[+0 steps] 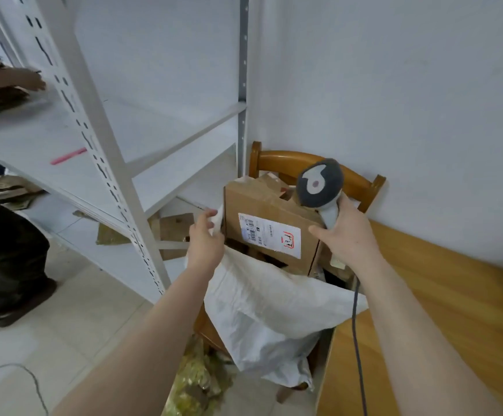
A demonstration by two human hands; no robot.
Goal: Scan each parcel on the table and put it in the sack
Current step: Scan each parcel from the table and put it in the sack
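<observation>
Two bare forearms, uncovered all way to near edge of view. Left hand (205,239) and right hand (348,234) bare, wrists too.

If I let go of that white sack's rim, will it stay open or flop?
Likely flop: the white sack sags in soft folds, and the left hand pinching its rim seems to hold the mouth open. The labelled box standing inside may prop it partly.
</observation>
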